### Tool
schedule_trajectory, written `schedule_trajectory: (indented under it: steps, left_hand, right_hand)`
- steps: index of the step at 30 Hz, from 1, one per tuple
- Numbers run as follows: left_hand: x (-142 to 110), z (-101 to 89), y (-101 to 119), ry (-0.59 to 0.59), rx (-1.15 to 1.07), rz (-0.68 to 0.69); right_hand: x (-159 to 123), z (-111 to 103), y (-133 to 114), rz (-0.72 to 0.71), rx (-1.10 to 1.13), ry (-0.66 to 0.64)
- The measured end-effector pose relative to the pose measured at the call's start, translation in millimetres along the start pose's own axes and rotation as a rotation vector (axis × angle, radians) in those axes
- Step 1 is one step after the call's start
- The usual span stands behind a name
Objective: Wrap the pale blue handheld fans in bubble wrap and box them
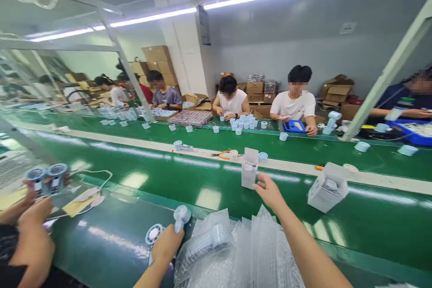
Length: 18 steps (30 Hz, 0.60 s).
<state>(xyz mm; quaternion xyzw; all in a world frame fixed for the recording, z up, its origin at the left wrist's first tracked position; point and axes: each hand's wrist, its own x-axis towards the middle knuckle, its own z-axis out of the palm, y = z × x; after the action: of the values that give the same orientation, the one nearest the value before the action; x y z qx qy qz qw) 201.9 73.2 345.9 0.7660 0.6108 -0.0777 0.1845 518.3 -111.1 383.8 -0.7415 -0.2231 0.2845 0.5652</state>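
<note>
My right hand (pixel 270 191) reaches out over the green conveyor belt (pixel 189 175) and touches the side of a small white open box (pixel 249 168) standing upright on it; its fingers look loosely curled at the box. My left hand (pixel 167 245) is near the front edge, closed round the handle of a pale blue hand-held fan (pixel 181 217). A second round fan head (pixel 153 234) lies just left of that hand. A heap of clear bubble-wrap bags (pixel 236 247) lies between my arms.
Another white open box (pixel 328 187) rides the belt to the right. A co-worker's hands (pixel 30 216) at the left hold two small fans. Several people sit across the far belt with blue parts, cardboard boxes behind them. Orange pliers (pixel 222 155) lie on the divider strip.
</note>
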Motion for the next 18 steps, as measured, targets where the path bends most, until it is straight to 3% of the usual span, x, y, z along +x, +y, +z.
schedule_trajectory:
  steps: [3,5,7,8,10,11,12,14,16,18]
  left_hand:
    - [-17,-25.9,15,0.094,-0.009,0.104]
    - [-43,-34.1,43,0.152,-0.220,0.227]
    - [-83,-27.1,85,-0.058,-0.596,0.426]
    - [-106,-17.8,107,-0.265,-0.738,0.528]
    - [-153,9.6,146,-0.610,-0.839,0.687]
    - [-173,25.8,161,-0.720,-0.869,0.735]
    - [-189,42.7,172,-0.793,-0.834,0.752]
    - [-210,75.8,181,-0.716,-0.638,0.822]
    - [-216,105.6,179,-0.566,-0.251,1.053]
    - [-214,129.5,172,-0.502,0.140,1.308]
  right_hand:
    - [-71,0,8,0.079,0.168,-0.099]
    - [-113,4,13,0.135,0.272,-0.120]
    - [-145,7,16,0.171,0.452,-0.131]
    - [-157,6,17,0.179,0.564,-0.123]
    - [-179,-4,20,0.179,0.768,-0.037]
    - [-189,-14,23,0.175,0.837,0.040]
    - [-201,-26,27,0.170,0.869,0.132]
    - [-230,-54,40,0.198,0.873,0.342]
    - [-266,-82,58,0.287,0.883,0.523]
    - [-304,-102,81,0.433,0.933,0.602]
